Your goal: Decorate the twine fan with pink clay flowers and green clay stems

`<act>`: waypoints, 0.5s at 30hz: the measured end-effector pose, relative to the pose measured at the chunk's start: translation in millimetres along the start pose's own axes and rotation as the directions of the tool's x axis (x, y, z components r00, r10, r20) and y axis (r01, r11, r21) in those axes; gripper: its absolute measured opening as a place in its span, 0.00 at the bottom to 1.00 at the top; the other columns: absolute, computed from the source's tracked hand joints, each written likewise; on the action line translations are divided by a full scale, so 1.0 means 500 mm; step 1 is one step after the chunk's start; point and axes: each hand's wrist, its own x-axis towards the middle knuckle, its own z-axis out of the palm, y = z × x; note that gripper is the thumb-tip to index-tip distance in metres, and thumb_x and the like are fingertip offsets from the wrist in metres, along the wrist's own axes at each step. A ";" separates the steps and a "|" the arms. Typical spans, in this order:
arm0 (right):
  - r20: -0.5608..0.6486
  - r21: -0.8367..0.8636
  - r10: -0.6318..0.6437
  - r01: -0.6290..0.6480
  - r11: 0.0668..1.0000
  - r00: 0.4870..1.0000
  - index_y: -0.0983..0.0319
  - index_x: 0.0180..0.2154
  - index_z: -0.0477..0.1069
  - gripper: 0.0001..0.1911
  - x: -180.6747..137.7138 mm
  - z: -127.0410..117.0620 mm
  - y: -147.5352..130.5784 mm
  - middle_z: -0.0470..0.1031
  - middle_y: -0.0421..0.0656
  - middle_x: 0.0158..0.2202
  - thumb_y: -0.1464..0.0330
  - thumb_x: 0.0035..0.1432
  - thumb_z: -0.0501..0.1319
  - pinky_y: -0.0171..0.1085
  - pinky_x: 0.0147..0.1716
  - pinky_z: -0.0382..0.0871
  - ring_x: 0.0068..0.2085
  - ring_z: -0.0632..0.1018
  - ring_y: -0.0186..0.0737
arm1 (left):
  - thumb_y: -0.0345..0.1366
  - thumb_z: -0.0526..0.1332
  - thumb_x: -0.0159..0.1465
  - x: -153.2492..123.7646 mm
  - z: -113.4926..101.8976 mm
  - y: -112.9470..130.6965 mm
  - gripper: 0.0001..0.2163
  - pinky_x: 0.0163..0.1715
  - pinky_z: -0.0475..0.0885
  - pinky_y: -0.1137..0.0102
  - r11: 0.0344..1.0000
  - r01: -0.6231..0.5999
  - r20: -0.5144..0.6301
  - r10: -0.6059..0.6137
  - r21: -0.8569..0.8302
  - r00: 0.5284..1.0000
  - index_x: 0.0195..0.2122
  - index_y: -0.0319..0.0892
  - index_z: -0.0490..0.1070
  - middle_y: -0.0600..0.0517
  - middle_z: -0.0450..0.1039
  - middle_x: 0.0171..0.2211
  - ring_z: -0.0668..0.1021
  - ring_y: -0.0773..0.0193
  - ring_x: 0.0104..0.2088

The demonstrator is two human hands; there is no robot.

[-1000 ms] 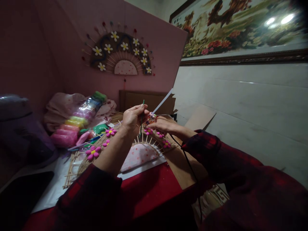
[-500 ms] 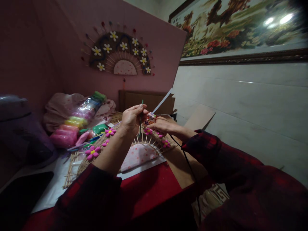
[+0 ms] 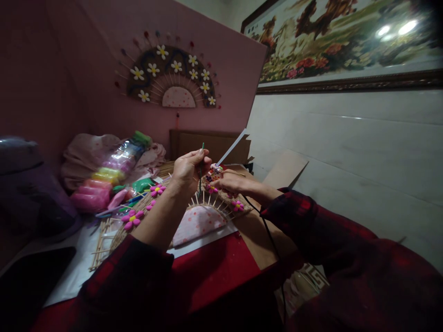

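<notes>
My left hand (image 3: 188,171) is raised over a woven fan-shaped piece (image 3: 145,216) and pinches a thin green stick (image 3: 201,159) upright between thumb and fingers. My right hand (image 3: 232,181) rests on the far rim of the fan, fingers curled around a small multicoloured object (image 3: 212,175) that I cannot make out well. The fan has a pink dotted half-round centre (image 3: 198,222), radiating wooden sticks and pink flowers (image 3: 132,218) stuck on it. Both forearms wear dark red plaid sleeves.
Packets of coloured clay (image 3: 104,177) lie at the left. A finished fan with white flowers (image 3: 170,78) hangs on the pink board. Cardboard (image 3: 214,146) stands behind; a framed painting (image 3: 339,41) hangs at the right. A dark tablet (image 3: 31,281) lies near left.
My left hand has lifted the green stick slightly and drifted a little left. My right hand stays on the fan's rim.
</notes>
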 end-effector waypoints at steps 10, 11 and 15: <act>0.016 -0.027 -0.046 0.047 0.999 0.999 0.61 0.29 0.64 0.09 -0.007 0.005 -0.016 0.62 0.36 0.20 0.62 0.51 0.56 0.29 0.15 0.55 0.18 0.63 0.29 | 0.29 0.60 0.57 0.001 0.001 0.002 0.03 0.22 0.67 0.75 1.000 -0.006 -0.012 0.006 0.000 1.000 0.28 0.35 0.70 0.54 0.68 0.17 0.70 0.72 0.17; 0.019 -0.024 -0.052 0.052 0.998 0.998 0.61 0.29 0.64 0.08 -0.008 0.005 -0.018 0.62 0.35 0.21 0.62 0.51 0.56 0.29 0.16 0.56 0.18 0.63 0.28 | 0.29 0.60 0.57 0.002 0.000 0.002 0.03 0.22 0.67 0.75 1.000 -0.004 -0.012 0.004 0.001 1.000 0.28 0.35 0.70 0.54 0.68 0.17 0.71 0.71 0.17; 0.010 -0.013 -0.021 0.021 1.000 1.000 0.61 0.30 0.63 0.07 -0.010 0.007 -0.021 0.63 0.35 0.22 0.63 0.51 0.56 0.29 0.17 0.56 0.19 0.63 0.28 | 0.30 0.61 0.56 0.003 -0.001 0.001 0.03 0.21 0.66 0.75 1.000 -0.006 -0.002 0.006 0.006 1.000 0.28 0.35 0.70 0.54 0.68 0.17 0.71 0.71 0.17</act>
